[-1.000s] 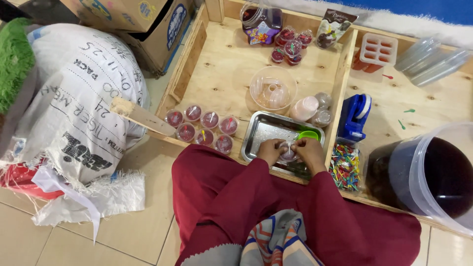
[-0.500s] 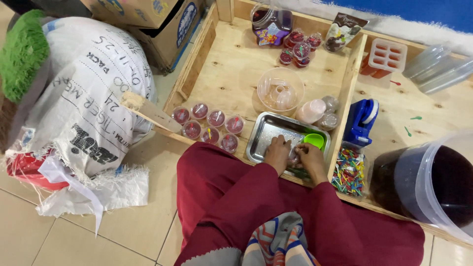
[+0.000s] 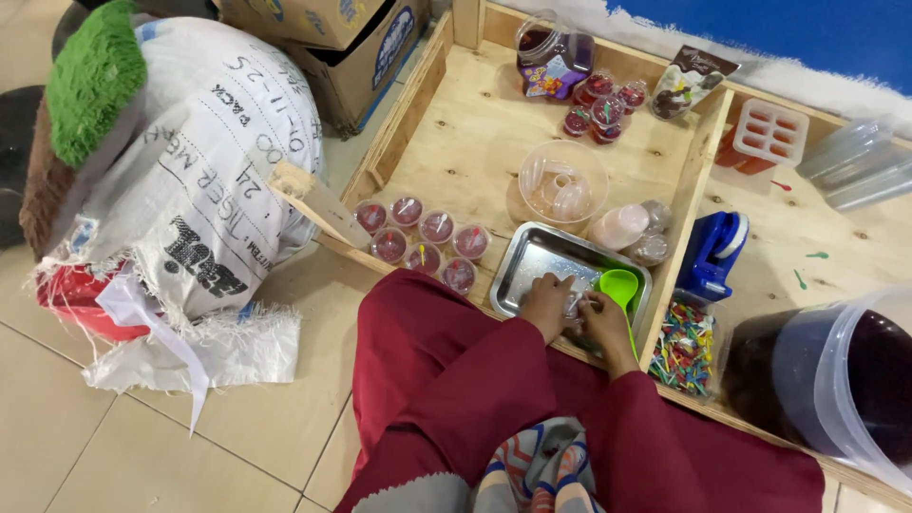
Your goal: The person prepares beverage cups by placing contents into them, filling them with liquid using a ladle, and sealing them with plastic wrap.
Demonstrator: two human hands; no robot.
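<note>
Working over the metal tray [image 3: 532,261], both hands meet on a small clear cup [image 3: 574,302]: the left hand [image 3: 546,304] and right hand [image 3: 604,318] look pinched around it, though the cup is mostly hidden. A green scoop [image 3: 619,285] lies in the tray just beside the right hand. Filled cups [image 3: 423,237] stand left of the tray. Closing this cup seems the step in hand; the next move calls for steady, even finger pressure.

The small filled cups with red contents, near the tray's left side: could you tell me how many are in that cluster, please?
6, in two rows left of the metal tray: back row; front row. A seventh-looking cup sits nearest the sleeve, so possibly 7.
</note>
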